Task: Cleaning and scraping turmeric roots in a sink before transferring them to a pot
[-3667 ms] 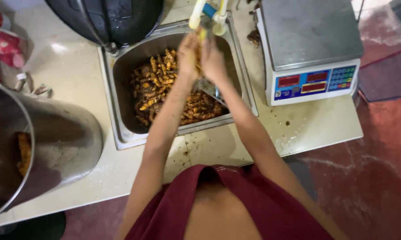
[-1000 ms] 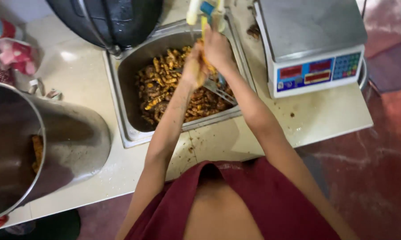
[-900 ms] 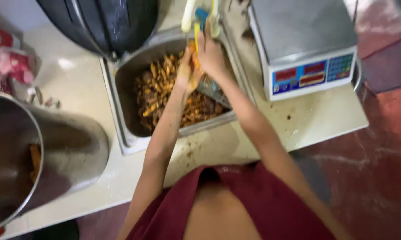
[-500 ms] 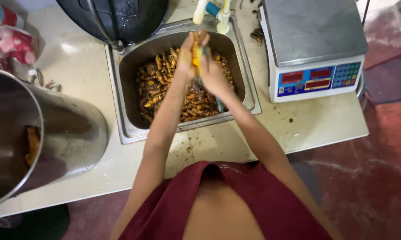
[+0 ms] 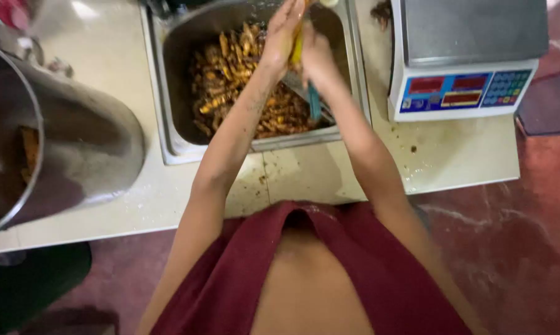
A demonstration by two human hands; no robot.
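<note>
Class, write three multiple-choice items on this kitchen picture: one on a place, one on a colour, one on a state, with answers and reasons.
1. Where is the weighing scale?
A. Right of the steel tray
B. Left of the big pot
C. On the floor

2. What colour is the thin thing between the hands?
A. Yellow
B. Black
C. White

3. How are the left hand and right hand placed?
A. Far apart
B. Close together over the tray
C. Resting on the scale

Answers: 1 A, it stands beyond the tray's right rim. 2 A, yellow shows between them. 3 B, both meet above the browned food.
</note>
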